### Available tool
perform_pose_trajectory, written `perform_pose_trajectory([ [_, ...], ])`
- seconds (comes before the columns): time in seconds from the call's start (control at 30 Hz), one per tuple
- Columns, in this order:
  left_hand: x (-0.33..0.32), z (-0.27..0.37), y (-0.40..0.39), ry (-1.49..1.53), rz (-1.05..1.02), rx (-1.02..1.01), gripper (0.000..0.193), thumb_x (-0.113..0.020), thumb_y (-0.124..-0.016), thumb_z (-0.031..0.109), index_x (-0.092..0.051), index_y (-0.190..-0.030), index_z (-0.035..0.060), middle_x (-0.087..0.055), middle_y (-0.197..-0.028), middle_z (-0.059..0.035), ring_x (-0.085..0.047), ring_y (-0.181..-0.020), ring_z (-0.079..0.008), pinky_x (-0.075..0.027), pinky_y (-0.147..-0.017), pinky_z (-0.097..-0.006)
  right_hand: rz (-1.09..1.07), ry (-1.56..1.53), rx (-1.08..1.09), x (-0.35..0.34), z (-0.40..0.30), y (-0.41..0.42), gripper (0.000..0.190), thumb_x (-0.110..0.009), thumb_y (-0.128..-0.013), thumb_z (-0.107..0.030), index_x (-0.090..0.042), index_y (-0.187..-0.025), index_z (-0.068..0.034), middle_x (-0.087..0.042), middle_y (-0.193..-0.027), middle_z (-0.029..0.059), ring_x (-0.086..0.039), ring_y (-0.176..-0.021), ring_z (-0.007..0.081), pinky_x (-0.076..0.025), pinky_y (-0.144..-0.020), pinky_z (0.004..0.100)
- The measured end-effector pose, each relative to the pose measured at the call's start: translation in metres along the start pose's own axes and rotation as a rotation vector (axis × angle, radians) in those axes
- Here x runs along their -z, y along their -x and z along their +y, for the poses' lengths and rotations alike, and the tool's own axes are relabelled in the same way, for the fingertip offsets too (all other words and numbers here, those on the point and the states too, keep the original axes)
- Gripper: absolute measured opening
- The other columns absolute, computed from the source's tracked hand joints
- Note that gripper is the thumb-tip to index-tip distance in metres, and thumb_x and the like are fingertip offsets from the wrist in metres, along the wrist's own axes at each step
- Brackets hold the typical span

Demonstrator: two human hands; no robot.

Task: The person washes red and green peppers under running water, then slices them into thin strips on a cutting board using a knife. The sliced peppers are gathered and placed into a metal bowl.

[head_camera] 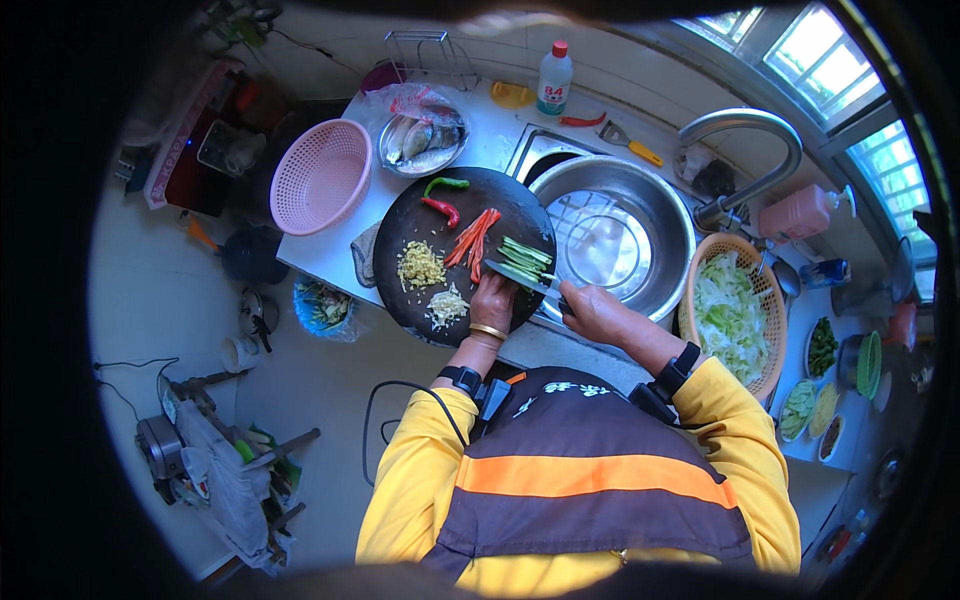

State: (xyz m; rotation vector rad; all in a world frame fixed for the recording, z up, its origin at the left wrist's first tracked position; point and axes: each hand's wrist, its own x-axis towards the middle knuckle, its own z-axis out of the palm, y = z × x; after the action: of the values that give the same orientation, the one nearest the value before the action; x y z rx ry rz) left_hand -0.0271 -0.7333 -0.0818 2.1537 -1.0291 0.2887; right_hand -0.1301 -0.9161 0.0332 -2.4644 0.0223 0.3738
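Observation:
My right hand grips the dark handle of a kitchen knife at the near right of a round dark cutting board. The blade slants across the near edge of a pile of green vegetable strips. My left hand is low over the board, its fingertips beside the blade's tip; what they touch is hidden. Red pepper strips, chopped yellowish pieces and chopped pale pieces lie in separate piles. Farther back are a red chili and a green chili.
A steel basin sits in the sink beside the board, below a curved faucet. A basket of shredded leaves stands right. A pink colander and a bowl of fish are behind left. A peeler lies behind the sink.

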Motion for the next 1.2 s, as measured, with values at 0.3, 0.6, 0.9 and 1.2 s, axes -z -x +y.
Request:
perform_pose_trajectory([
  [0.3,0.002,0.000,-0.001,0.029,0.011,0.016,0.020,-0.063,-0.076,0.000,-0.069,-0.095,0.0046,-0.065,-0.102,-0.0130,-0.061,-0.099,-0.0318,-0.051,-0.084,-0.0373,0.071,-0.062,0.008,-0.020,0.014,-0.016,0.023,-0.060,-0.082,-0.013,-0.047,-0.097,-0.001,-0.061,-0.077,0.0260,-0.060,-0.077,0.0460,-0.047,-0.068,0.0509],
  [0.6,-0.003,-0.004,0.001,-0.007,0.044,-0.022,0.026,-0.062,-0.073,-0.001,-0.070,-0.096,0.0082,-0.065,-0.102,-0.0104,-0.060,-0.100,-0.0314,-0.052,-0.083,-0.0366,0.023,0.005,0.017,0.002,-0.001,0.004,0.023,-0.060,-0.081,-0.011,-0.046,-0.095,0.001,-0.060,-0.073,0.0255,-0.060,-0.074,0.0448,-0.047,-0.066,0.0501],
  [0.9,0.001,-0.001,0.000,0.044,0.029,0.019,0.019,-0.062,-0.076,-0.001,-0.070,-0.092,0.0049,-0.065,-0.099,-0.0132,-0.062,-0.097,-0.0320,-0.051,-0.082,-0.0381,0.019,-0.005,0.003,-0.016,0.006,-0.009,0.025,-0.061,-0.081,-0.012,-0.045,-0.096,0.001,-0.060,-0.075,0.0259,-0.060,-0.077,0.0453,-0.047,-0.067,0.0509],
  [1.2,0.003,0.001,-0.004,0.003,0.051,-0.008,0.020,-0.062,-0.072,0.000,-0.069,-0.090,0.0056,-0.064,-0.099,-0.0100,-0.060,-0.098,-0.0297,-0.051,-0.084,-0.0365,0.065,-0.089,0.026,-0.008,0.009,-0.015,0.026,-0.062,-0.081,-0.013,-0.048,-0.098,0.001,-0.060,-0.074,0.0271,-0.060,-0.076,0.0454,-0.047,-0.067,0.0504],
])
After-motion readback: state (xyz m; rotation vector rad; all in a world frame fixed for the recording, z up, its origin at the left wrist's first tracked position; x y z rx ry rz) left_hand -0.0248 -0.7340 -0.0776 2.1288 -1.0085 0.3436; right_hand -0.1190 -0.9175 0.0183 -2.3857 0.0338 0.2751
